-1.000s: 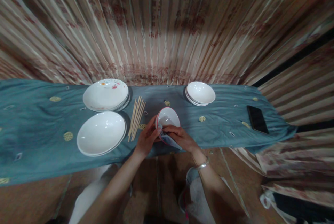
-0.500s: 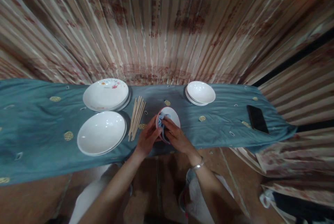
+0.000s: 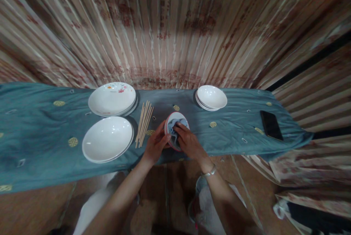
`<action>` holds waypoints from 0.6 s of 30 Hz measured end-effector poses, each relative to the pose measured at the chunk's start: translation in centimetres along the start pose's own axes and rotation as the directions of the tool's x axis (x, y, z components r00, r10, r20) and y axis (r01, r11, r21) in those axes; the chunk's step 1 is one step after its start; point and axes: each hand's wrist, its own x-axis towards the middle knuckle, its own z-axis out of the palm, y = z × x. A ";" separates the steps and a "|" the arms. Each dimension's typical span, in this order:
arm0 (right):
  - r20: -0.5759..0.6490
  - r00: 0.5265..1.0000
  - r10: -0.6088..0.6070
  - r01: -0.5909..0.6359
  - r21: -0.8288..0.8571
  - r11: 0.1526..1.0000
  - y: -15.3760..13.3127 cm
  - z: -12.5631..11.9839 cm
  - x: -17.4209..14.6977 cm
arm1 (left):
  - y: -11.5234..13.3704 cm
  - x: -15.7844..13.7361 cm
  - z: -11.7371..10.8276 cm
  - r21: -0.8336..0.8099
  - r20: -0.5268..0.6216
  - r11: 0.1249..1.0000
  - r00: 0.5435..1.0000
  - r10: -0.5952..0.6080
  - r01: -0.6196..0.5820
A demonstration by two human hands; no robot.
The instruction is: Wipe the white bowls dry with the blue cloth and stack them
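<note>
My left hand (image 3: 155,143) grips a small white bowl (image 3: 173,116) with a red rim by its left side, thumb over the edge. The bowl is tilted, its opening turned toward me. Inside it my right hand (image 3: 189,142) presses a crumpled blue-grey cloth (image 3: 174,127) against the inner wall, fingers bent into the cloth. Just left of my hands lies a loose bunch of wooden chopsticks (image 3: 144,123). The underside of the bowl and some left fingers are hidden.
At the left stand a stack of flower-patterned plates (image 3: 112,99) and stacked white deep dishes (image 3: 107,140). White bowls (image 3: 211,97) are stacked at the back right. A black phone (image 3: 271,125) lies near the right end of the teal tablecloth (image 3: 230,136). Pleated curtains (image 3: 170,26) hang behind.
Within the bowl, my right hand and the cloth have shifted slightly right, so more of the cloth shows. My left hand keeps its hold on the bowl.
</note>
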 end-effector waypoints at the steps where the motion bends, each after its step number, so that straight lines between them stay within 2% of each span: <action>1: 0.005 1.000 0.001 -0.001 -0.017 1.000 0.1 -0.2 0.0 | 0.0 0.0 0.0 0.002 -0.002 1.000 1.000 0.001 -0.001; 7: 0.106 0.993 0.043 -0.036 -0.069 0.997 0.2 -1.6 0.0 | 0.0 0.1 0.1 -0.004 -0.013 1.000 1.000 0.001 -0.001; 9: 0.148 0.988 0.040 -0.039 -0.008 0.999 0.2 -2.1 0.1 | 0.0 0.2 0.1 -0.007 -0.012 1.000 1.000 0.005 -0.005; 12: 0.211 0.977 0.017 -0.058 0.187 0.981 0.3 -2.5 0.2 | 0.1 0.2 0.1 0.010 -0.018 1.000 1.000 0.007 -0.007; 15: 0.241 0.971 -0.010 -0.100 0.440 0.893 0.1 -2.5 0.2 | 0.1 0.2 0.0 0.009 -0.017 1.000 1.000 0.001 -0.001; 18: 0.261 0.965 0.036 -0.204 0.653 0.730 -0.4 -2.1 0.2 | 0.2 0.2 0.1 -0.007 -0.015 1.000 1.000 -0.004 0.004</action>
